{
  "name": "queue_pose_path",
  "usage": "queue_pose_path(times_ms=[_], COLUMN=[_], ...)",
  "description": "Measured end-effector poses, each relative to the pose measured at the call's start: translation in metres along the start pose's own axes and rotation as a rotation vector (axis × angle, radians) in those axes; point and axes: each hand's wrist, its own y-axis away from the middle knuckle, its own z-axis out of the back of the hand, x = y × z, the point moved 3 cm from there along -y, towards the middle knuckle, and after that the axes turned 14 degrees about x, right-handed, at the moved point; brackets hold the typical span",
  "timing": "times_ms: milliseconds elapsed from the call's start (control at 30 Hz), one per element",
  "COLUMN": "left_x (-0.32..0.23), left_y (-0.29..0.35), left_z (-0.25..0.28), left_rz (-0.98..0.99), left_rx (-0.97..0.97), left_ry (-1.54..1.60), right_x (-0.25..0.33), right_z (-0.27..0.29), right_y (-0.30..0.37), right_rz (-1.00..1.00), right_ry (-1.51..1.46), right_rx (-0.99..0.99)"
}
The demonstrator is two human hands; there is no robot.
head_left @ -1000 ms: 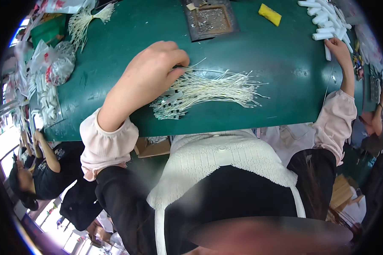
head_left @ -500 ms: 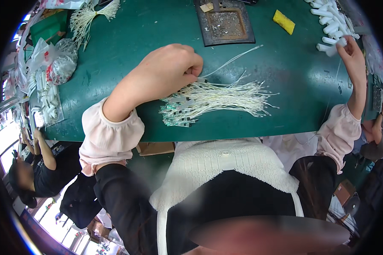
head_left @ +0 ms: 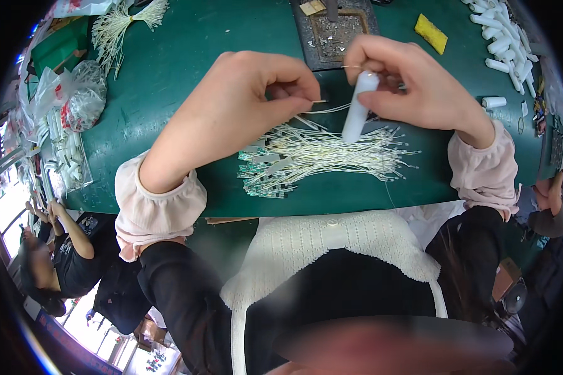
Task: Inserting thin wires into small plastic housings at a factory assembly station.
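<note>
My right hand (head_left: pixel 413 84) is closed round a white cylinder (head_left: pixel 355 112), thumb along its side, and holds it tilted above the table. A thin wire end sticks out by its upper end. To the left, my left hand (head_left: pixel 256 94) pinches a thin pale wire (head_left: pixel 328 111); a small tip shows just past the fingertips. The wire runs toward the cylinder, and where it ends is hidden. Just below both hands lies a bundle of pale wires (head_left: pixel 338 153) with small green circuit boards (head_left: pixel 263 175) at its left end.
A dark tray (head_left: pixel 305 31) with scraps stands at the back, a yellow sponge (head_left: pixel 431 34) right of it. White cylinders (head_left: pixel 499 44) are heaped far right; one (head_left: pixel 493 102) lies apart. Another wire bundle (head_left: pixel 128 25) and plastic bags (head_left: pixel 84 94) lie left. A person (head_left: pixel 75 250) sits at left.
My right hand has come from the heap at far right to the middle, bringing a white cylinder. My left hand still pinches the wire and has turned slightly, its fingertips now farther right.
</note>
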Motion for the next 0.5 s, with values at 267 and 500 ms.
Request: queue_pose_path(times_ms=[267, 500], left_x=[-0.019, 0.004], left_y=[-0.003, -0.015], left_z=[0.007, 0.001], left_rz=[-0.156, 0.052], left_rx=[0.098, 0.178], left_ry=[-0.171, 0.535], right_x=[-0.006, -0.001], right_z=[-0.009, -0.012], right_y=[-0.008, -0.007], right_rz=[0.032, 0.088], right_ry=[-0.232, 0.035], right_rx=[-0.049, -0.187])
